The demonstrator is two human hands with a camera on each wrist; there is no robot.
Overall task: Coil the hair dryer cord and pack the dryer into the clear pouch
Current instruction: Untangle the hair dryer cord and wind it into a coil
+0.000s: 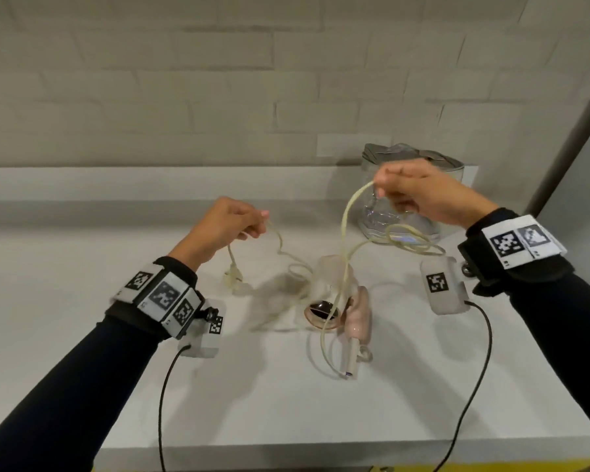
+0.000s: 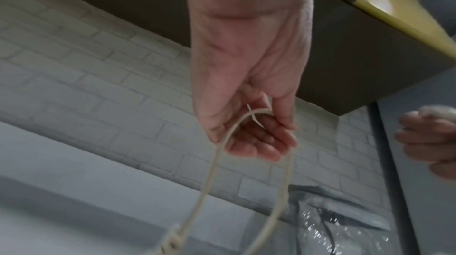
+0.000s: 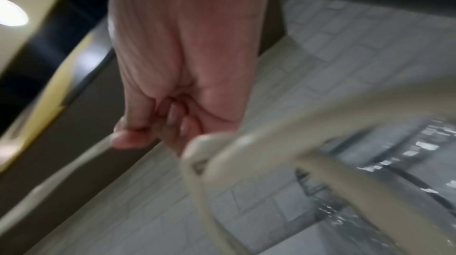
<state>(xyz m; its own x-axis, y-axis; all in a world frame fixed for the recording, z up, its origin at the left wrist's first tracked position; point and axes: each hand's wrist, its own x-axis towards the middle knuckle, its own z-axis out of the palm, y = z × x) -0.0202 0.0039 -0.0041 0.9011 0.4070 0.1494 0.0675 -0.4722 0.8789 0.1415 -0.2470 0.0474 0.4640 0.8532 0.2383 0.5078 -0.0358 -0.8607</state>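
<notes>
Both hands grasp the cord (image 1: 349, 212): left hand (image 1: 218, 226) near the plug (image 1: 234, 275), right hand (image 1: 419, 192) holding gathered loops. Hair dryer (image 1: 338, 301) lies on the tabletop (image 1: 321, 410) before the clear pouch (image 1: 382, 219). Cord appears light, limp, springy; best pinched where loops cross.

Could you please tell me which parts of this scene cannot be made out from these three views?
- Head view: the clear pouch is partly hidden by the right hand; its contents are unreadable.
- Head view: the hair dryer is blurred, its body shape unclear.
- Left wrist view: the plug is blurred and cut off by the bottom edge.
- Right wrist view: the cord is smeared by motion.
</notes>
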